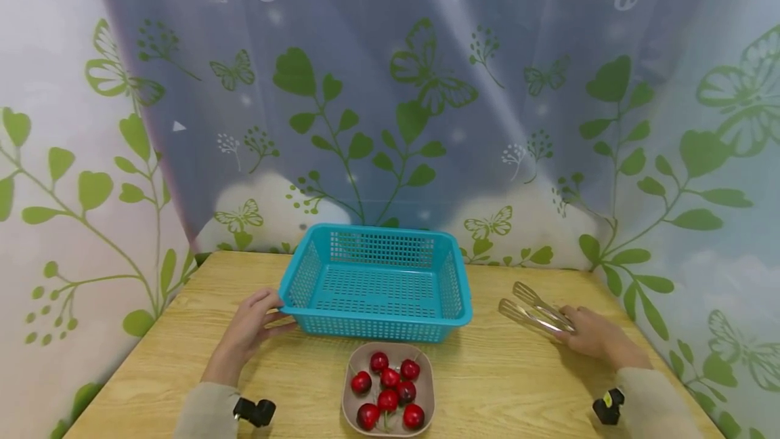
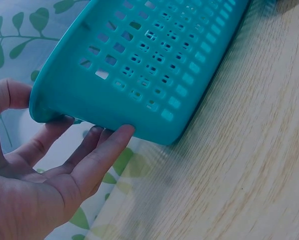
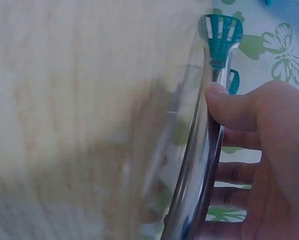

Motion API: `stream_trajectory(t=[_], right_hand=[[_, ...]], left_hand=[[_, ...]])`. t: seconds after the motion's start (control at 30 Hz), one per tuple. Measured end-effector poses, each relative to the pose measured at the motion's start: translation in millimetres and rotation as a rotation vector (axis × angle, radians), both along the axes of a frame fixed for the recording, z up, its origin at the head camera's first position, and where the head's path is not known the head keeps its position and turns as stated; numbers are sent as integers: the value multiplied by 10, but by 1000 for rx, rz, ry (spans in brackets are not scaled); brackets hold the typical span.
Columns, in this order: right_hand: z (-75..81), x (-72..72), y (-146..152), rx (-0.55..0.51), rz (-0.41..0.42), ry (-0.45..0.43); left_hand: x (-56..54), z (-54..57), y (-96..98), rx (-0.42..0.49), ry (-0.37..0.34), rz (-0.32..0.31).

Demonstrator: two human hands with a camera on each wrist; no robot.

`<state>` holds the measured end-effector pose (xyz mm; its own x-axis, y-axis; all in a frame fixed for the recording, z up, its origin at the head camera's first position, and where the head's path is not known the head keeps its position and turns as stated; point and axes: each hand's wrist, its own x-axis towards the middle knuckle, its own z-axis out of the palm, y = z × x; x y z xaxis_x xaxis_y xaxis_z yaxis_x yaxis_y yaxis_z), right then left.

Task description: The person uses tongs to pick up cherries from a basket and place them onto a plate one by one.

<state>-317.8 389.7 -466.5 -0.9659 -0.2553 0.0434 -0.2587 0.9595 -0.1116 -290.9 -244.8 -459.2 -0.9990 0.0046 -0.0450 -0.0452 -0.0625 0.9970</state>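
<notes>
A turquoise perforated plastic basket point(image 1: 374, 326) stands on the table near the back. The left hand point(image 1: 246, 327) holds its left front corner; in the left wrist view the thumb lies at the rim and the fingertips touch the basket wall point(image 2: 74, 95) from below. On the right, the right hand point(image 1: 591, 334) grips metal tongs point(image 1: 536, 320) with slotted heads, which point left and stand apart. Thumb and fingers are around the tongs point(image 3: 194, 165) in the right wrist view. Several red cherries point(image 1: 388, 400) with stems lie in a beige square dish point(image 1: 349, 395) in front of the basket.
The wooden table point(image 1: 487, 385) carries the basket and the dish. A curtain point(image 1: 378, 87) printed with leaves and butterflies hangs right behind the table and along both sides. Each sleeve has a small black camera point(image 1: 254, 412) at the wrist.
</notes>
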Motion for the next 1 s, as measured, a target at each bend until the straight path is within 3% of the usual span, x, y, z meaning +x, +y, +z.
stream_trajectory(t=[0.17, 0.57, 0.77, 0.87, 1.0], right_hand=[[-17, 29, 4, 7, -16, -24], [-32, 51, -50, 38, -5, 14], [109, 182, -300, 79, -29, 79], [237, 241, -449, 83, -54, 127], [421, 309, -626, 52, -88, 172]], left_hand=[[-10, -7, 16, 7, -2, -12], [-38, 4, 18, -5, -15, -11], [-22, 42, 5, -30, -27, -1], [-20, 109, 0, -105, -33, 34], [-2, 277, -16, -374, 10, 109]])
